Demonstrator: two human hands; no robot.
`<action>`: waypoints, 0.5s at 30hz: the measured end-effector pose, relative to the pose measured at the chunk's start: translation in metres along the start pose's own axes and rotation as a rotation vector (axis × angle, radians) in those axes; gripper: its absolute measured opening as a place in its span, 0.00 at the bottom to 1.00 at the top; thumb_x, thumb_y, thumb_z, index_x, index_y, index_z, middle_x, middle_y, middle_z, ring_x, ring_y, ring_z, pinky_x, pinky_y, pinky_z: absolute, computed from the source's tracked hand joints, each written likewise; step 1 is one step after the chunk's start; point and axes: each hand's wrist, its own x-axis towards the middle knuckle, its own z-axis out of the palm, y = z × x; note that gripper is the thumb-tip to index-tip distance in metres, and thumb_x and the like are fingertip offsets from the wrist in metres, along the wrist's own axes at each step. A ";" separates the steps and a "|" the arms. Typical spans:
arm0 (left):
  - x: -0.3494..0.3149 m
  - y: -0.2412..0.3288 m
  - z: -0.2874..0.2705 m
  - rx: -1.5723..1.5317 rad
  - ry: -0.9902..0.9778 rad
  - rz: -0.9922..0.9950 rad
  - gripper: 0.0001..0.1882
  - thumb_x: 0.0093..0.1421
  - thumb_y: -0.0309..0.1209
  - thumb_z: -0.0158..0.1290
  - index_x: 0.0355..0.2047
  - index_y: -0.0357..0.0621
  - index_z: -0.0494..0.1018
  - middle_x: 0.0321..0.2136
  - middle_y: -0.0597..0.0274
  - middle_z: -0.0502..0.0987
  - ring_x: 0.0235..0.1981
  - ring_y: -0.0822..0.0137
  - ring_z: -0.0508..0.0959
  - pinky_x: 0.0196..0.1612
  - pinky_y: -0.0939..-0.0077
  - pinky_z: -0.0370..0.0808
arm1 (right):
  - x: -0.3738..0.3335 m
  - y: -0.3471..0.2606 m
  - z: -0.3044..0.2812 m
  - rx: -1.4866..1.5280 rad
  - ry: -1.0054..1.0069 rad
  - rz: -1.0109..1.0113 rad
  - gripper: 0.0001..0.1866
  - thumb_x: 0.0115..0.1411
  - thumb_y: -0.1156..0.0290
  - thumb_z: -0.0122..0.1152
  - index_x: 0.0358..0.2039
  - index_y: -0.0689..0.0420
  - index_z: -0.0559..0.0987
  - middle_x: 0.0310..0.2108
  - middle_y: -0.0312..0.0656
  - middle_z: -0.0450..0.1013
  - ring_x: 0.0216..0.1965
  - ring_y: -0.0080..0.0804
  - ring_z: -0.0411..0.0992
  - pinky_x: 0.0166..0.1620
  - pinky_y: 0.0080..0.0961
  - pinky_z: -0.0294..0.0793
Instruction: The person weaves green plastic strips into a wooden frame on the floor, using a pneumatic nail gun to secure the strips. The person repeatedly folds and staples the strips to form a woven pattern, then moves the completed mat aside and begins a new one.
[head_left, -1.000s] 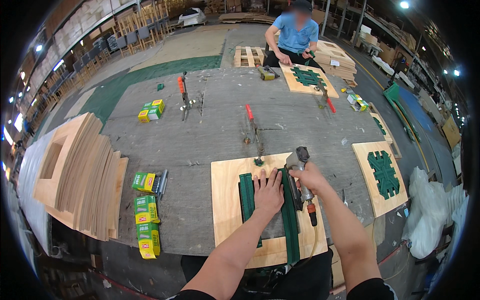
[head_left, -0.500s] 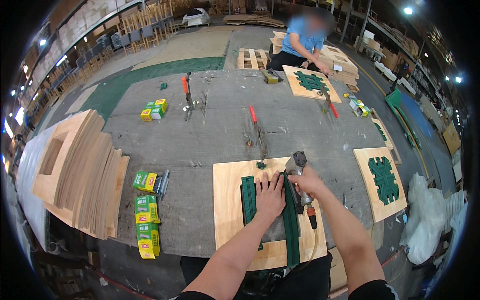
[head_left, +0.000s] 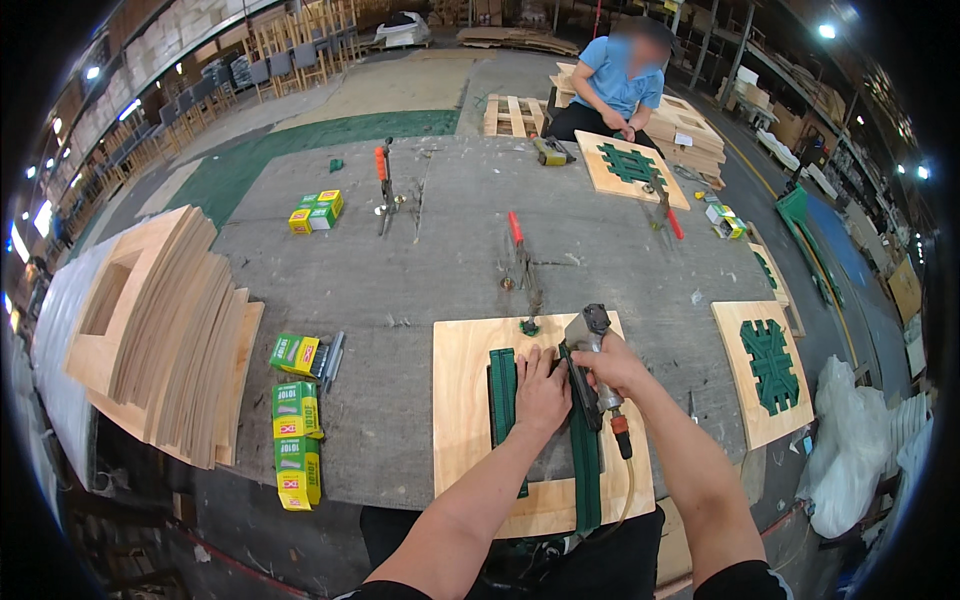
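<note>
A square wooden panel [head_left: 462, 420] with a central cut-out lies at the table's near edge. Two dark green webbing straps run lengthwise over it: one left strap [head_left: 503, 400] and one longer right strap [head_left: 585, 470]. Between them my left hand [head_left: 543, 392] lies with fingers stretched forward, its thumb side against the upper end of the right strap. My right hand [head_left: 615, 368] is wrapped round a pneumatic staple gun [head_left: 590, 325], whose magazine lies over that strap. An orange-fitted air hose [head_left: 622, 440] trails from the handle. Where the nose meets the strap is hidden.
A red-handled toggle clamp [head_left: 520, 255] stands at the panel's far edge. Stapled boxes [head_left: 297, 410] in green and yellow and stacked wooden panels [head_left: 170, 340] are at left. A panel with woven green straps [head_left: 772, 365] lies right. Across the table, a person [head_left: 620, 85] sits beside another webbed panel.
The view has shifted slightly. My left fingers have drawn a little closer together beside the right strap. The staple gun stays at the strap's upper end. The person opposite has brought their hands together.
</note>
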 end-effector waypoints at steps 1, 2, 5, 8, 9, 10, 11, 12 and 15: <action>0.000 0.000 0.000 -0.009 0.012 0.002 0.19 0.62 0.30 0.58 0.53 0.44 0.82 0.63 0.48 0.72 0.70 0.42 0.65 0.74 0.39 0.55 | 0.000 0.000 0.000 -0.012 0.000 0.018 0.17 0.62 0.72 0.67 0.49 0.58 0.73 0.29 0.36 0.74 0.18 0.23 0.70 0.20 0.28 0.71; 0.000 -0.001 0.000 -0.003 0.002 0.001 0.18 0.62 0.30 0.58 0.52 0.44 0.82 0.63 0.48 0.73 0.70 0.42 0.65 0.74 0.39 0.55 | 0.000 -0.002 0.000 -0.024 0.001 0.034 0.17 0.62 0.72 0.67 0.49 0.58 0.73 0.29 0.36 0.74 0.18 0.23 0.70 0.20 0.28 0.71; 0.000 -0.002 0.000 0.008 -0.004 0.004 0.17 0.61 0.29 0.59 0.50 0.44 0.83 0.62 0.49 0.73 0.69 0.43 0.66 0.74 0.40 0.55 | -0.002 -0.005 0.004 -0.043 0.014 0.029 0.17 0.62 0.72 0.67 0.49 0.58 0.73 0.28 0.36 0.74 0.18 0.23 0.70 0.20 0.28 0.71; -0.002 -0.003 -0.001 0.009 0.001 0.004 0.16 0.61 0.30 0.59 0.49 0.43 0.83 0.62 0.49 0.73 0.70 0.44 0.65 0.75 0.41 0.54 | -0.004 -0.006 0.002 -0.028 0.002 -0.003 0.17 0.62 0.72 0.67 0.48 0.59 0.72 0.28 0.36 0.75 0.18 0.23 0.70 0.20 0.28 0.71; -0.001 -0.003 -0.001 0.008 -0.025 -0.005 0.17 0.61 0.30 0.59 0.49 0.42 0.83 0.62 0.49 0.72 0.70 0.45 0.64 0.75 0.42 0.53 | -0.005 -0.003 0.003 -0.016 -0.008 -0.006 0.17 0.62 0.73 0.67 0.48 0.59 0.72 0.28 0.36 0.75 0.18 0.23 0.70 0.20 0.28 0.71; -0.001 -0.003 -0.002 0.007 -0.050 -0.014 0.17 0.61 0.30 0.59 0.50 0.41 0.83 0.63 0.50 0.71 0.71 0.46 0.63 0.76 0.42 0.52 | -0.004 -0.001 0.004 -0.017 -0.011 -0.004 0.17 0.62 0.73 0.67 0.48 0.59 0.72 0.28 0.36 0.75 0.18 0.23 0.70 0.20 0.27 0.71; -0.001 -0.002 -0.002 0.002 -0.050 -0.015 0.17 0.61 0.30 0.59 0.49 0.41 0.83 0.63 0.50 0.71 0.71 0.46 0.63 0.76 0.43 0.52 | -0.004 0.000 0.003 -0.018 -0.004 -0.006 0.17 0.62 0.73 0.67 0.48 0.59 0.72 0.28 0.37 0.75 0.18 0.23 0.70 0.20 0.27 0.71; -0.001 0.000 -0.002 -0.003 -0.049 -0.017 0.17 0.61 0.30 0.59 0.49 0.41 0.83 0.63 0.50 0.71 0.71 0.46 0.63 0.76 0.43 0.52 | -0.003 0.001 0.003 -0.019 0.002 -0.009 0.17 0.62 0.73 0.67 0.48 0.59 0.72 0.28 0.37 0.75 0.18 0.23 0.71 0.20 0.27 0.71; -0.001 -0.002 -0.003 0.005 -0.032 -0.014 0.16 0.60 0.29 0.60 0.49 0.43 0.84 0.62 0.51 0.72 0.70 0.46 0.64 0.75 0.42 0.54 | 0.000 0.000 0.004 -0.055 0.005 0.021 0.18 0.62 0.73 0.68 0.49 0.58 0.72 0.29 0.38 0.75 0.18 0.23 0.71 0.20 0.27 0.71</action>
